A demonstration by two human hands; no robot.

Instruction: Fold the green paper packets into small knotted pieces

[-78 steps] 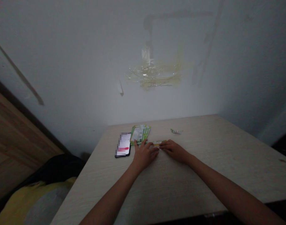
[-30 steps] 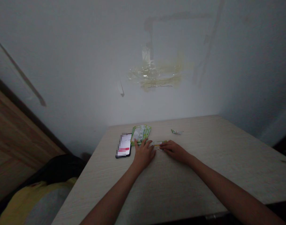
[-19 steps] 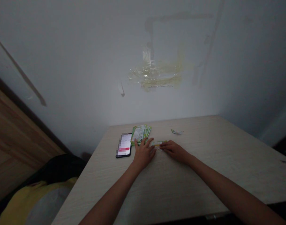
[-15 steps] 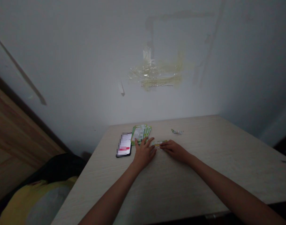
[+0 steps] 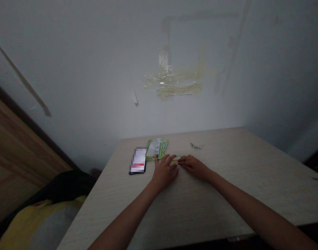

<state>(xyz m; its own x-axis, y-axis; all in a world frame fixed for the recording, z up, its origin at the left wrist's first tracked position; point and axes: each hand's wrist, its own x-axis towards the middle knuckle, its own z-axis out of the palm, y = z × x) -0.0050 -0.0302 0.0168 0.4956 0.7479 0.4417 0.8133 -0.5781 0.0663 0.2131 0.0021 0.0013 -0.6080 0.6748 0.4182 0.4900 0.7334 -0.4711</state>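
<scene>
Left hand (image 5: pixel 165 173) spread loosely by the left end of a narrow green-white-yellow paper-like strip (image 5: pixel 176 159) on the pale wood-grain worktop (image 5: pixel 234 166); contact unclear. Right hand (image 5: pixel 193 166) pinches its other end. Probably best: anchor right, smooth lightly, evenly leftward.

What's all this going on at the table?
A person is working with bare hands at a pale wood-grain table. The right hand has its fingers over a slim, colorful strip; whether they pinch it is unclear. The left hand is spread beside it, near a stack of green packets. A phone lies left of the stack.
</scene>
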